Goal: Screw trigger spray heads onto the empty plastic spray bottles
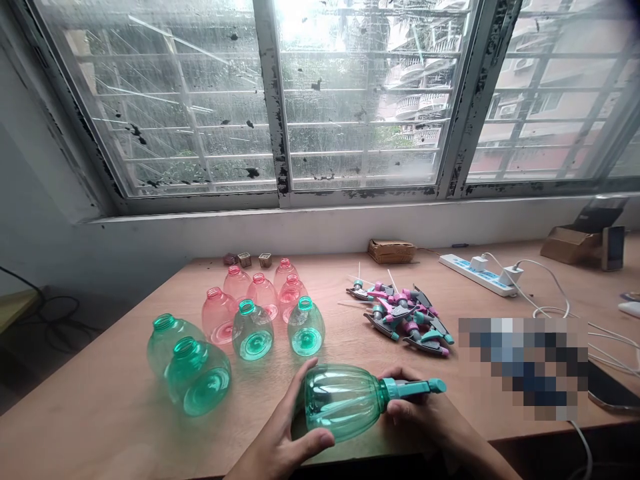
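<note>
A green clear spray bottle lies sideways between my two hands just above the table's front edge, its spray head pointing right. My left hand wraps round the bottle's base, thumb in front. Around the neck and spray head my right hand is closed, some of its fingers hidden behind. A thin tube shows inside the bottle. To the left stand several open green bottles and, behind them, several pink bottles. Beyond my right hand lies a pile of spray heads in grey, teal and pink.
A white power strip with chargers and loose white cables sits at the back right. Nearby are a cardboard box and a dark phone. A brown package and small pots stand along the window wall. Part of the right side is blurred out.
</note>
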The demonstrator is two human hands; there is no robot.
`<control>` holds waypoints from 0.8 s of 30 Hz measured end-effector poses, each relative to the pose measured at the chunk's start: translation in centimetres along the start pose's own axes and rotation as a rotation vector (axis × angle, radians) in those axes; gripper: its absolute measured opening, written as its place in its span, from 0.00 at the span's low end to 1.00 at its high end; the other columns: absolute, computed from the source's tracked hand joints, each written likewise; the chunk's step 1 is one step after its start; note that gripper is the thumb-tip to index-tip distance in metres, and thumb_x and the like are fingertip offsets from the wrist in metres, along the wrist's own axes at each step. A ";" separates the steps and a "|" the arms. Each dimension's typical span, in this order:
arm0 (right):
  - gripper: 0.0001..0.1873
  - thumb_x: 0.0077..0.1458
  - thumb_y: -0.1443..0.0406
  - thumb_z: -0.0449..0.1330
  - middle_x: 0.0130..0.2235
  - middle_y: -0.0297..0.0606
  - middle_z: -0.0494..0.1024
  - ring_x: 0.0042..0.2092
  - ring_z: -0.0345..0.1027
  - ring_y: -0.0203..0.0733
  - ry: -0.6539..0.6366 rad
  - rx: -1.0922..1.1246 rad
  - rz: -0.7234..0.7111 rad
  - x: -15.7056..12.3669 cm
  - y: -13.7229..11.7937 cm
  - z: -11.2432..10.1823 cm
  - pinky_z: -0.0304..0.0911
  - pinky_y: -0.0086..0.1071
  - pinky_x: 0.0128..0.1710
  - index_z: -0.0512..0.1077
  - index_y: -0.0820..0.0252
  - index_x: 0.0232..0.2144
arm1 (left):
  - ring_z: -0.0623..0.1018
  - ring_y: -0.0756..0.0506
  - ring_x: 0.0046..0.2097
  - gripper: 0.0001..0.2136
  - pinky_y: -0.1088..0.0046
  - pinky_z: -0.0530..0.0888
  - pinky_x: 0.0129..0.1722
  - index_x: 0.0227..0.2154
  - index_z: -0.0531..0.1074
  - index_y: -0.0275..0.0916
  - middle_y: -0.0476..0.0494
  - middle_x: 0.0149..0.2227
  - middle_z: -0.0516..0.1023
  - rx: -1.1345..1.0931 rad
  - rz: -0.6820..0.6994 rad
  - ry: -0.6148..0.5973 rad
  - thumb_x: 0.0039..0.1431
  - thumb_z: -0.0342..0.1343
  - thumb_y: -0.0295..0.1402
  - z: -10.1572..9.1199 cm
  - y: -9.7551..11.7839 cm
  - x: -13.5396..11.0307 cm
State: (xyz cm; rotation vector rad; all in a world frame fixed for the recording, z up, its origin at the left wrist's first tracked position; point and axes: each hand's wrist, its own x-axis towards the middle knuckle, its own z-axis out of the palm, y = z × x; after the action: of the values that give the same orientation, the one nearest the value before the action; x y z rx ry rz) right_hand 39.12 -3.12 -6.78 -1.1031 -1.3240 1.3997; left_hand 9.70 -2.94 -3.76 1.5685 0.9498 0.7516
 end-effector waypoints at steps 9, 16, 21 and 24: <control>0.27 0.45 0.49 0.74 0.24 0.33 0.80 0.28 0.71 0.45 0.015 0.177 0.012 0.0 0.1 0.8 0.63 0.35 0.30 0.76 0.57 0.42 | 0.49 0.31 0.74 0.47 0.51 0.46 0.72 0.70 0.52 0.44 0.39 0.73 0.53 -0.003 0.002 0.027 0.53 0.68 0.50 0.1 -0.4 0.2; 0.28 0.44 0.48 0.74 0.29 0.36 0.81 0.40 0.76 0.56 0.177 0.104 -0.001 -0.3 0.0 1.0 0.69 0.44 0.45 0.78 0.57 0.44 | 0.53 0.30 0.72 0.45 0.51 0.47 0.72 0.69 0.54 0.48 0.41 0.72 0.57 0.075 0.024 0.047 0.53 0.71 0.42 0.3 -0.7 0.3; 0.29 0.42 0.46 0.73 0.39 0.40 0.83 0.46 0.74 0.60 0.171 0.055 -0.047 -0.3 -1.0 0.8 0.67 0.47 0.49 0.78 0.55 0.42 | 0.58 0.30 0.70 0.43 0.54 0.53 0.71 0.68 0.55 0.49 0.40 0.70 0.59 0.123 0.143 0.035 0.54 0.70 0.44 0.6 -1.0 0.4; 0.25 0.39 0.47 0.75 0.33 0.38 0.83 0.41 0.75 0.59 0.228 0.031 -0.037 -1.1 -2.1 1.4 0.68 0.45 0.44 0.80 0.54 0.36 | 0.60 0.30 0.70 0.44 0.52 0.55 0.70 0.69 0.51 0.50 0.38 0.70 0.58 0.129 0.213 -0.012 0.55 0.69 0.48 0.7 -1.8 0.5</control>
State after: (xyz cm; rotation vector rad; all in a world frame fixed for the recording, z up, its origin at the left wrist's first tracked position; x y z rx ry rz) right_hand 38.04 -4.44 -4.62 -1.1743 -1.1498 1.2239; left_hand 10.19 -2.74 -5.68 1.8052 0.8440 0.8413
